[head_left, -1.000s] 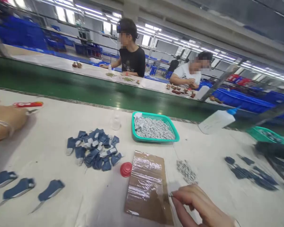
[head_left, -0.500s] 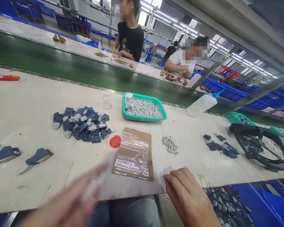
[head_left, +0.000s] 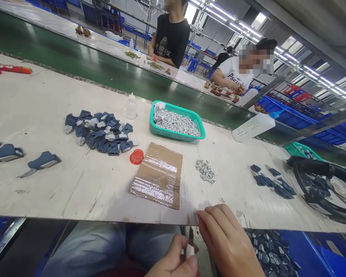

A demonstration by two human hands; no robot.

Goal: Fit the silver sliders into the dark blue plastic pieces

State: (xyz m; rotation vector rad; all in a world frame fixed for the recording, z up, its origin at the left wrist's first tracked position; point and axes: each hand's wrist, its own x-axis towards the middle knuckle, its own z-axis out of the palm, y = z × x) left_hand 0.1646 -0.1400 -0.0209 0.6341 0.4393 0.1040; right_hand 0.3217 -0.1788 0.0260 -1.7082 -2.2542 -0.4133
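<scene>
My left hand [head_left: 177,259] is low in front of the table edge, thumb and fingers pinched. Between them shows something white, with a narrow dark strip above it; I cannot make out what it is. My right hand [head_left: 227,240] is curled at the table edge, fingertips pressed together on a small whitish piece [head_left: 196,211]. Ahead lies a cardboard sheet [head_left: 158,175] covered with shiny clear tape. A small heap of grey-white pieces [head_left: 206,171] is to its right, and a red cap [head_left: 137,156] by its left edge.
Behind the cardboard, a green basket [head_left: 177,136] holds many grey-white pieces. Dark blue parts [head_left: 99,132] are piled left; others [head_left: 272,181] lie right near a black ring-shaped object [head_left: 308,163]. A small clear bottle [head_left: 131,107] and a tilted white bottle [head_left: 253,127] stand behind. Co-workers sit opposite.
My left hand has moved from the left, over the table, to beside my right hand below the table edge. My right hand stays nearly in place. The camera view has shifted slightly.
</scene>
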